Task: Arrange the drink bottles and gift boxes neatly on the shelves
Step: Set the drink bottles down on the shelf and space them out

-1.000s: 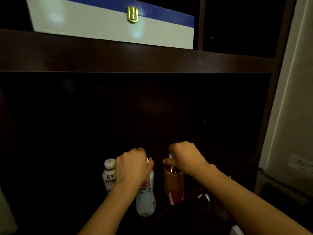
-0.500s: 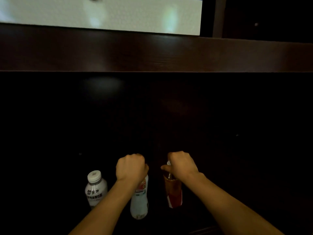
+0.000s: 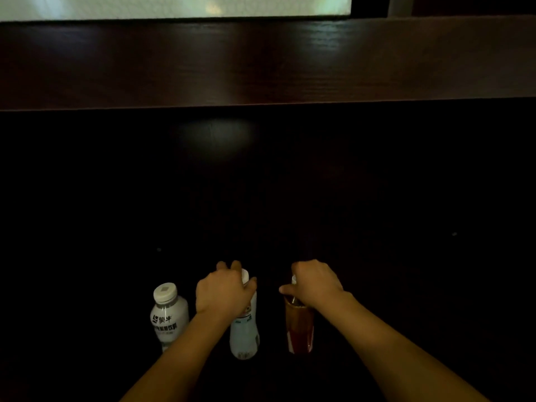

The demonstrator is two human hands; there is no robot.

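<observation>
Three drink bottles stand upright in a row inside a dark shelf compartment. My left hand [image 3: 223, 291] grips the top of the middle white bottle [image 3: 244, 335]. My right hand [image 3: 314, 282] wraps the neck of an amber tea bottle [image 3: 299, 329] with a red label. To the left stands a short white milk bottle [image 3: 168, 314] with black lettering, untouched. The caps of both held bottles are mostly hidden by my fingers. A white gift box [image 3: 174, 5] sits on the shelf above.
A thick dark wooden shelf board [image 3: 261, 62] runs across the upper view. The compartment behind and to the right of the bottles is deep in shadow. A vertical divider [image 3: 400, 5] shows at the top right.
The view has moved closer and lower, so the gift box has slid up out of frame. Both hands stay closed on their bottles, which now stand in line with the milk bottle.
</observation>
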